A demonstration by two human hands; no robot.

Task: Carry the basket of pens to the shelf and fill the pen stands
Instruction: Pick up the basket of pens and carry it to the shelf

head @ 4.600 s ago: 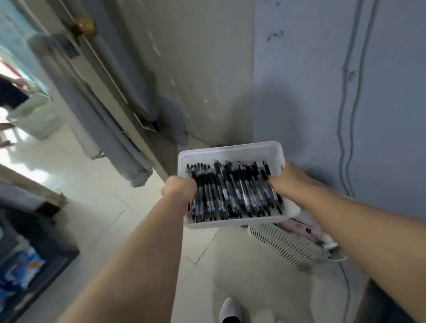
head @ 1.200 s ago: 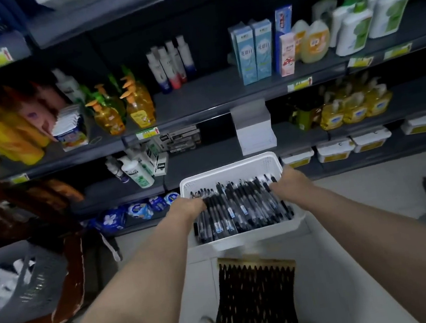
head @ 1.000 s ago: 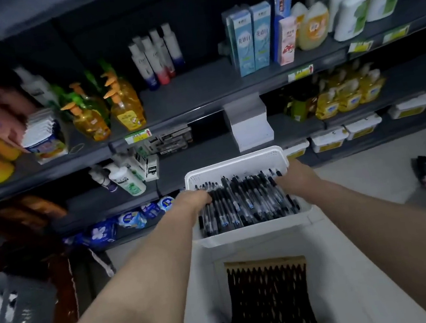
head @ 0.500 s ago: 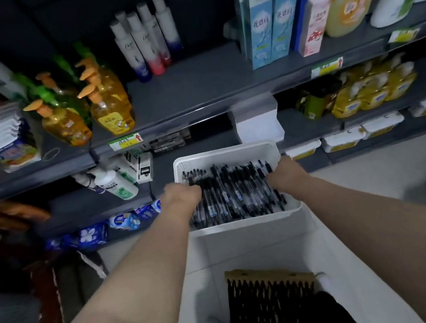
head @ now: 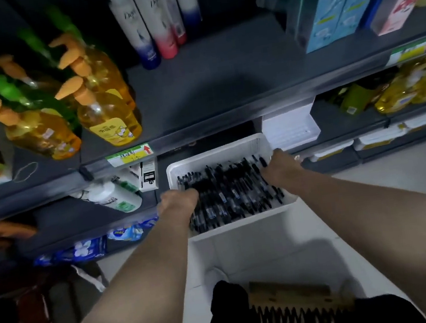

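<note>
A white plastic basket [head: 214, 156] full of several black pens [head: 230, 190] is held out in front of me, just below the edge of a dark shelf board [head: 223, 86]. My left hand [head: 178, 201] grips the basket's left rim, and my right hand [head: 280, 166] grips its right rim. A white pen stand [head: 291, 128] sits on the lower shelf, right behind the basket's far right corner.
Orange soap pump bottles [head: 109, 120] stand at the shelf's left, tall spray bottles [head: 152, 20] at the back, blue boxes [head: 334, 1] at right. A white bottle [head: 111, 197] lies on the lower shelf. A brown mat [head: 299, 310] lies on the white floor by my feet.
I have walked from a corridor up to the shelf. Over the last second the shelf came much closer, and the basket now sits under the middle board's edge, still held by both hands.
</note>
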